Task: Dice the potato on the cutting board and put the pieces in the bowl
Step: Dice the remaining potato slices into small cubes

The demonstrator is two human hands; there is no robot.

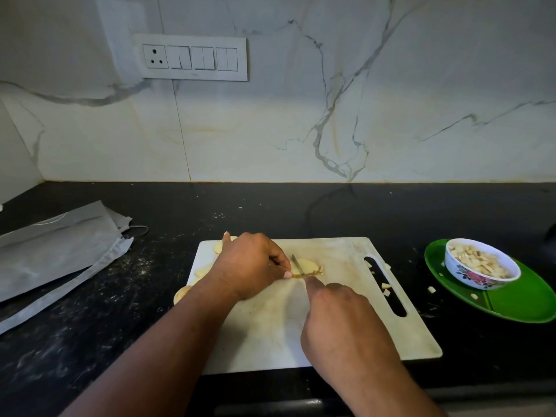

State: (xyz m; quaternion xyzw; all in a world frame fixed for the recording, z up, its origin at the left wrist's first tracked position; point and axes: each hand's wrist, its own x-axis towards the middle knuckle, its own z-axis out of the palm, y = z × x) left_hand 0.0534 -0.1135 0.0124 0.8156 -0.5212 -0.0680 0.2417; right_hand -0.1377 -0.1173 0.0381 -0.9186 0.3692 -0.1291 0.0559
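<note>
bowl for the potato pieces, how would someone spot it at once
Look right of the white cutting board on the black counter for an oval green plate. The bowl sits on its far end: white, with a red flower print, holding pale diced potato.

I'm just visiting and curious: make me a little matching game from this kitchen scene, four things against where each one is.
Things:
1. bowl
2. knife
3. grey cloth bag
4. switch panel

Places:
A. on the marble wall
B. on the green plate
C. on the counter left of the cutting board
D. blade on the potato slice, in the right hand

Pairs: 1-B, 2-D, 3-C, 4-A
</note>
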